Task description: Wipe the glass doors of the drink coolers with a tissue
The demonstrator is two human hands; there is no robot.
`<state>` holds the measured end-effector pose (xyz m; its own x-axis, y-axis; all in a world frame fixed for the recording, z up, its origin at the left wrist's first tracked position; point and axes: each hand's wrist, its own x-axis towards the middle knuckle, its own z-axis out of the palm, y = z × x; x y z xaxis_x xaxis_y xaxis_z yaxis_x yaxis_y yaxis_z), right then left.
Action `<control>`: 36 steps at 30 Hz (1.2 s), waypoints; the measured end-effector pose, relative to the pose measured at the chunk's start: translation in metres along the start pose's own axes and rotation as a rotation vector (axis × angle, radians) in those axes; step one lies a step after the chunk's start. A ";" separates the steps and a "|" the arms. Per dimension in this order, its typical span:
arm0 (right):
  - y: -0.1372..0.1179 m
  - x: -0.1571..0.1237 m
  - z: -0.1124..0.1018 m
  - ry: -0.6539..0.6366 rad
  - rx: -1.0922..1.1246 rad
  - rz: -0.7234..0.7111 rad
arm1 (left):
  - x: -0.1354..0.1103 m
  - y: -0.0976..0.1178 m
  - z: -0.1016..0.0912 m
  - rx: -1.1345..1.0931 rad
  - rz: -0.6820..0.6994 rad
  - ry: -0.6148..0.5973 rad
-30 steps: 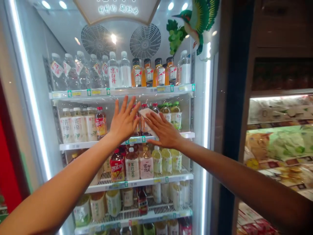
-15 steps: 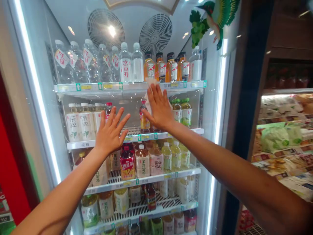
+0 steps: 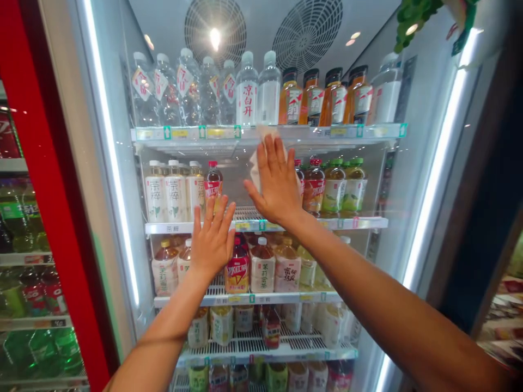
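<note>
I face the glass door [image 3: 408, 190] of a drinks fridge. My right hand [image 3: 278, 182] lies flat on the glass with its fingers stretched up, pressing a white cloth [image 3: 258, 158] against it at the level of the top shelf edge [image 3: 286, 132]. My left hand [image 3: 212, 239] is spread flat on the glass lower and to the left, in front of the second shelf, with nothing under it. Behind the glass stand rows of water bottles [image 3: 249, 98] and amber drink bottles [image 3: 322, 95].
A red frame [image 3: 53, 179] separates this fridge from another cooler [image 3: 20, 239] full of green bottles on the left. A dark pillar [image 3: 486, 234] stands to the right. Two round fan grilles [image 3: 306, 27] sit at the top of the fridge interior.
The view has shifted left and closer. My right hand with the cloth slid up from the second shelf to the top shelf edge; my left hand dropped lower on the glass.
</note>
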<state>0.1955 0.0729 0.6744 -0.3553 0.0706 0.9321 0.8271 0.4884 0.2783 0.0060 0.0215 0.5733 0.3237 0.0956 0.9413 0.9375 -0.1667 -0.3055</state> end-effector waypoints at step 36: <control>-0.088 -0.198 0.034 -0.002 0.048 0.134 | -0.056 0.008 -0.003 -0.015 -0.093 0.028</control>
<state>0.1776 0.0455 0.4577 -0.2443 0.1396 0.9596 0.8455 0.5151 0.1403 -0.0053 0.0120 0.5187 0.2311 0.0837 0.9693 0.9613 -0.1734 -0.2142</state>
